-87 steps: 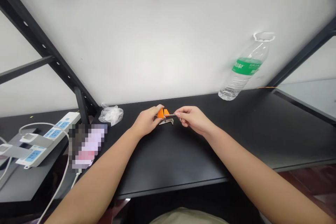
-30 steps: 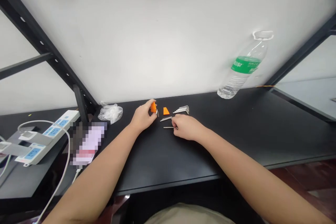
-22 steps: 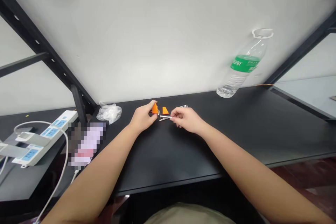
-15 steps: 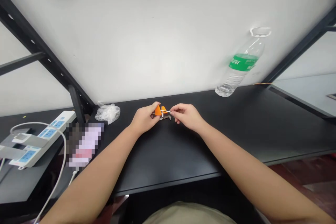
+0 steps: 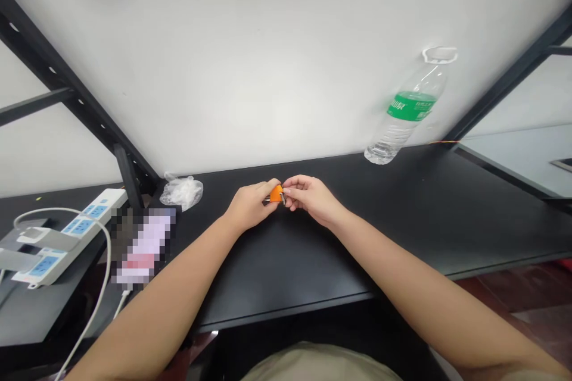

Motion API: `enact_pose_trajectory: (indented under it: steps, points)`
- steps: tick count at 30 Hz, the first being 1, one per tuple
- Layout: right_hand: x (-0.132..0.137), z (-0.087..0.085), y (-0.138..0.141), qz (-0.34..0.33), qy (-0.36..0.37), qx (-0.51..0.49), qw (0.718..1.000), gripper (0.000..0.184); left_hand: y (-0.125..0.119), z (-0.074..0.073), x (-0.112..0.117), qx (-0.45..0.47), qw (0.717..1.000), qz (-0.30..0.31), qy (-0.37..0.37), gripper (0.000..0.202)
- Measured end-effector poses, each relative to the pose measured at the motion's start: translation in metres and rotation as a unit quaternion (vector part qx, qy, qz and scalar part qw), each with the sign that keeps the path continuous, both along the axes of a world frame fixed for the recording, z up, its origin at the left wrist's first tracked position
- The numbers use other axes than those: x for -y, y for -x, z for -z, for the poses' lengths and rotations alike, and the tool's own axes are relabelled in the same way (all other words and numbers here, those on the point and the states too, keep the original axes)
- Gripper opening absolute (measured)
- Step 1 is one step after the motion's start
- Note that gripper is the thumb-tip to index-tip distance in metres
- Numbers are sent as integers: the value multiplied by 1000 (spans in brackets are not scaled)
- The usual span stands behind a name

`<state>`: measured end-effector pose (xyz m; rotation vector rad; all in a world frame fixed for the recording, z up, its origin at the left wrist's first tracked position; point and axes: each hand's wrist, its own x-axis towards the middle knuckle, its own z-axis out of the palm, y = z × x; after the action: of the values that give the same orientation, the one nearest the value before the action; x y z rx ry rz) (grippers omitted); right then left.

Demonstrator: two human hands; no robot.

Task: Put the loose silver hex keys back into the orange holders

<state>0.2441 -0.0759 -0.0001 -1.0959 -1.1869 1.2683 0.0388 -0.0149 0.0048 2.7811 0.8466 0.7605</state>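
Observation:
My left hand (image 5: 251, 207) is closed round a small orange plastic holder (image 5: 276, 193) just above the black table (image 5: 286, 262). My right hand (image 5: 308, 197) pinches a thin metal hex key against the holder's right side; only a sliver of metal shows between the fingertips. The two hands touch at the fingertips. The other orange piece and the loose hex keys seen before are hidden behind my hands.
A clear water bottle (image 5: 409, 108) with a green label stands at the back right by the white wall. A crumpled plastic bag (image 5: 182, 192) lies at the back left. A white power strip (image 5: 58, 239) with cable and a blurred phone (image 5: 142, 245) sit at the left.
My right hand picked a hex key off the table, lifted it and brought it left to the orange holder in my left hand. The hands now meet.

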Motion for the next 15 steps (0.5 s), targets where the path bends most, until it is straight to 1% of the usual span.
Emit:
enact_pose_trajectory:
  steps: [1, 2, 3, 4, 5, 7, 8, 10, 13, 15]
  points:
    - [0, 1, -2, 4, -11, 46, 999, 29, 1, 0, -2, 5, 1000, -10, 13, 39]
    - [0, 2, -4, 13, -31, 112, 993, 24, 4, 1, -5, 12, 999, -21, 26, 40]
    - [-1, 4, -6, 23, -59, 191, 980, 18, 6, 2, -9, 23, 998, -34, 40, 43]
    - [-1, 6, -8, 27, -90, 274, 957, 13, 9, 3, -13, 36, 997, -50, 52, 46]
    - [-1, 8, -10, 22, -119, 350, 929, 10, 11, 5, -17, 51, 994, -68, 62, 51]
    - [-1, 12, -12, -4, -157, 460, 874, 10, 16, 7, -24, 79, 989, -100, 78, 57]
    - [-1, 14, -12, -18, -163, 493, 855, 12, 18, 9, -27, 92, 986, -109, 84, 58]
    - [0, 17, -10, -29, -166, 530, 831, 17, 20, 11, -30, 114, 982, -115, 97, 58]
    - [1, 17, -7, -15, -164, 559, 813, 24, 18, 12, -30, 126, 979, -113, 110, 58]
    - [2, 14, -5, -14, -159, 581, 798, 23, 17, 13, -29, 123, 980, -110, 109, 59]
